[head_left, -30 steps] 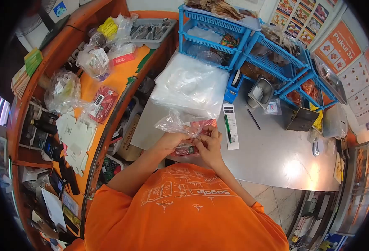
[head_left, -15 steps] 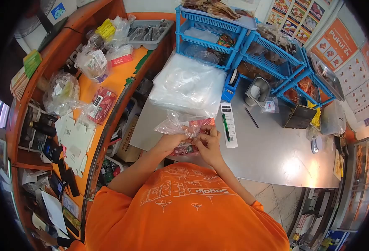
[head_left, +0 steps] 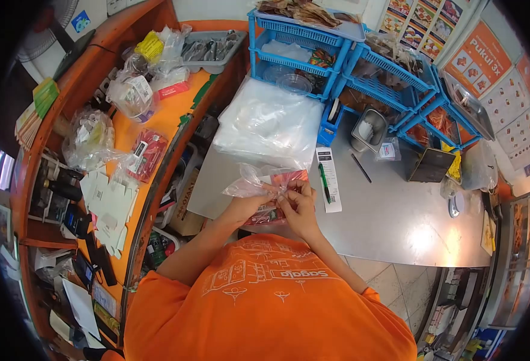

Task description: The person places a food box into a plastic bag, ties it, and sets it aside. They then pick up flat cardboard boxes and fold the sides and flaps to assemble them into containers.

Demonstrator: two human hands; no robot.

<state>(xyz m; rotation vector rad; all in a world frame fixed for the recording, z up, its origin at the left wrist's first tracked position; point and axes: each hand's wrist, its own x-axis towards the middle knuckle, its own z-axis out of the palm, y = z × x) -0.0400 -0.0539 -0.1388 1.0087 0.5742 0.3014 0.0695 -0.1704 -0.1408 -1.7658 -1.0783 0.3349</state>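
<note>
A clear plastic bag point(head_left: 247, 185) with a red printed packet point(head_left: 287, 177) inside lies at the near edge of the metal table. On its left side, my left hand point(head_left: 254, 204) is closed on the gathered plastic. My right hand point(head_left: 299, 209) pinches the same gathered part from the right, its fingers close to the left ones. The fingertips hide part of the gathered plastic. Just right of the hands, a green pen point(head_left: 324, 182) rests on a printed paper slip point(head_left: 332, 195).
Stacked clear plastic bags point(head_left: 268, 123) lie behind my hands. Blue racks point(head_left: 295, 57), a tape dispenser point(head_left: 334, 123) and a metal container point(head_left: 370, 129) stand at the back. A black pen point(head_left: 361, 168) lies farther right. The orange counter point(head_left: 126, 129) at left holds bagged goods.
The view has shifted slightly. Both hands stay at the bag's gathered plastic, with only small finger movement. Another person's hand at the lower left has mostly gone from view.
</note>
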